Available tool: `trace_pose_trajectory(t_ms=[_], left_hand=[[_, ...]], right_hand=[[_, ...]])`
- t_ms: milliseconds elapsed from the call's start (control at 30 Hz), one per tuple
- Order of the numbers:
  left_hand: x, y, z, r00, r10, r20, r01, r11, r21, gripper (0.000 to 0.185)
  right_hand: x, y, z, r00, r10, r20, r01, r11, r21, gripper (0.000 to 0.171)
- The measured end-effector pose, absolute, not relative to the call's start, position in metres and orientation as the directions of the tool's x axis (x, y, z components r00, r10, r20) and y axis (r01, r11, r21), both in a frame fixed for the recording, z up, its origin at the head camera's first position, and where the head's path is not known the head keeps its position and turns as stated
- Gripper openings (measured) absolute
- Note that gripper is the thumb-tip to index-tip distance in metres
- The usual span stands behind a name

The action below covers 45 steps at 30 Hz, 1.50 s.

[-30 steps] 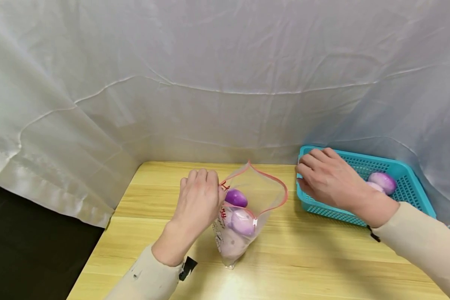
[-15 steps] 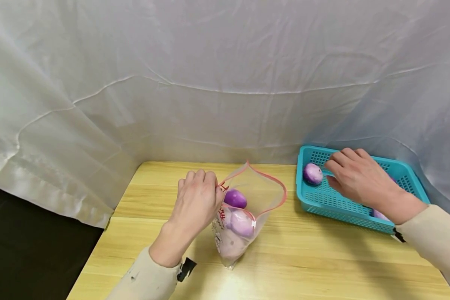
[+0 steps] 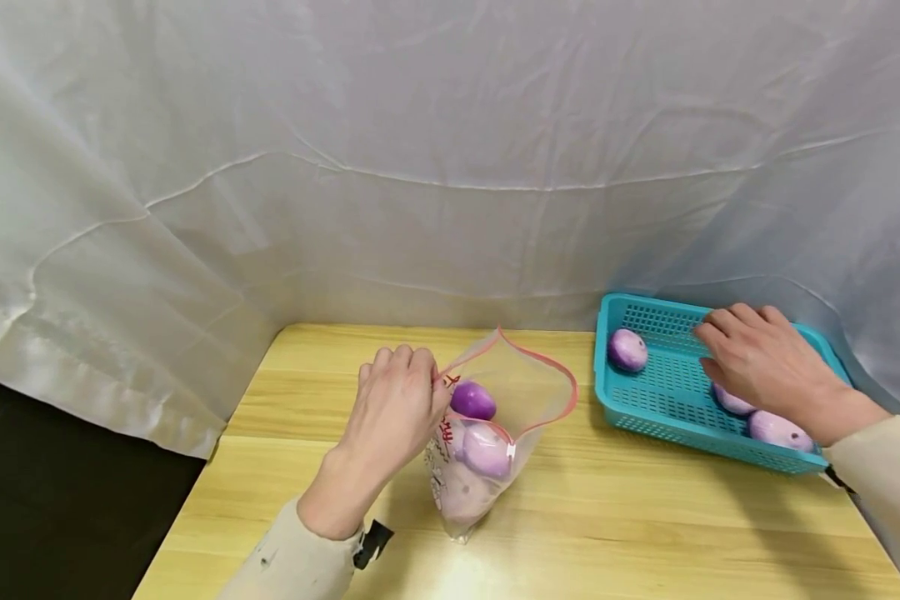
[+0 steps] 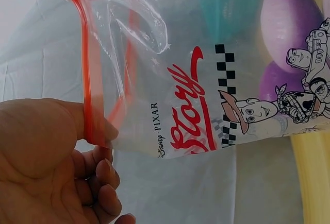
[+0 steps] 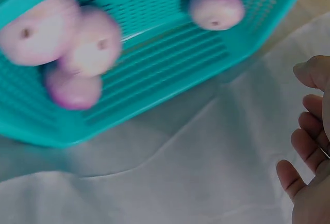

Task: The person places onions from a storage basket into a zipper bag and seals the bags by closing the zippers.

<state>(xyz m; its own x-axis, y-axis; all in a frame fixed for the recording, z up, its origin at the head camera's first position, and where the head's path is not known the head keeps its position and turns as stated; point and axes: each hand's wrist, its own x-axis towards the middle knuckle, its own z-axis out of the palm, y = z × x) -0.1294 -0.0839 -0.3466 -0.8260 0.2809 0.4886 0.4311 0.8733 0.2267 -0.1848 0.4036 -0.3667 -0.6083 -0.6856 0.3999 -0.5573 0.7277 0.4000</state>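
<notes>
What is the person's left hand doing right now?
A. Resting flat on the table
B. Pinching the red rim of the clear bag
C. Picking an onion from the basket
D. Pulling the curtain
B: the left hand pinches the zip bag at its red rim, holding it open.

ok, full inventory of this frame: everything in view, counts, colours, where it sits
Clear plastic zip bag with red seal strip: 1, printed with cartoon figures, upright on the table centre, mouth open.
Purple egg-shaped balls in the bag: at least 3, purple to pale pink, stacked inside.
Teal perforated plastic basket: 1, on the table's right side.
Purple egg-shaped balls in the basket: 4 in the right wrist view, 3 visible from the head view; one apart at the left end, the others clustered at the right end.
Light wooden table: 1.
White cloth backdrop: 1, behind and beside the table.
Left hand: pinches the bag's rim.
Right hand: over the basket, fingers loose, holding nothing.
</notes>
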Motion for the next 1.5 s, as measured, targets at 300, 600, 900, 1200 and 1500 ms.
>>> trace_pose_trajectory(t_ms=[300, 600, 900, 1200, 1500], left_hand=[[-0.130, -0.085, -0.347, -0.839, 0.280, 0.467, 0.425, 0.872, 0.241, 0.016], [-0.131, -0.085, -0.347, -0.838, 0.280, 0.468, 0.427, 0.870, 0.244, 0.014], [-0.130, -0.085, -0.346, -0.841, 0.279, 0.463, 0.421, 0.876, 0.236, 0.016], [-0.129, -0.083, -0.346, -0.841, 0.283, 0.461, 0.421, 0.878, 0.228, 0.014], [-0.130, -0.080, -0.348, -0.842, 0.283, 0.460, 0.416, 0.883, 0.218, 0.016]], right_hand=[[-0.177, 0.462, -0.403, -0.577, -0.773, 0.261, -0.592, 0.617, 0.519, 0.086], [-0.161, 0.509, -0.423, -0.620, -0.784, -0.016, -0.610, 0.470, 0.638, 0.056], [-0.162, 0.534, -0.440, -0.659, -0.743, -0.119, -0.631, 0.460, 0.625, 0.078], [-0.162, 0.542, -0.456, -0.683, -0.726, -0.081, -0.598, 0.491, 0.634, 0.136], [-0.173, 0.526, -0.463, -0.662, -0.748, 0.047, -0.618, 0.580, 0.532, 0.036]])
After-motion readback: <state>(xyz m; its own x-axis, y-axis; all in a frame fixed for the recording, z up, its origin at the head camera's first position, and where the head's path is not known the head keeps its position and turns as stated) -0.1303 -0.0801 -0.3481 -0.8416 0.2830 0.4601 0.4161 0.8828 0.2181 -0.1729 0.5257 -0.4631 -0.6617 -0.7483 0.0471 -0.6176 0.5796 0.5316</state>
